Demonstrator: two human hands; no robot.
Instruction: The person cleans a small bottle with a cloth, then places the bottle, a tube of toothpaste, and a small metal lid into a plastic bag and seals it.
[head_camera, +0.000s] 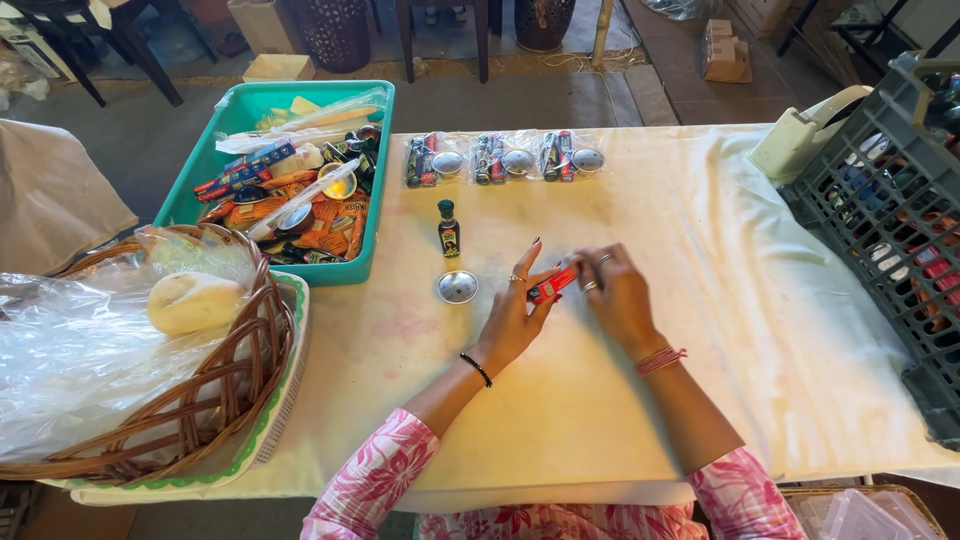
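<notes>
— both hands meet at frame centre: left hand (515, 310) and right hand (615, 295) pinch a small red packet (552, 284) between their fingertips, just above the white tabletop (600, 400).

— and beyond them?

— a round metal lid (457, 286) just left of the left hand, a small dark bottle (448, 228) behind it, then three clear packed bags (503, 158) in a row, with a teal tray (200, 170) at upper left.

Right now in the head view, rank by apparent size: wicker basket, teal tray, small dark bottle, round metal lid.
1. wicker basket, though it lies nearer the camera, which inflates it
2. teal tray
3. small dark bottle and round metal lid: too alike to rank
</notes>
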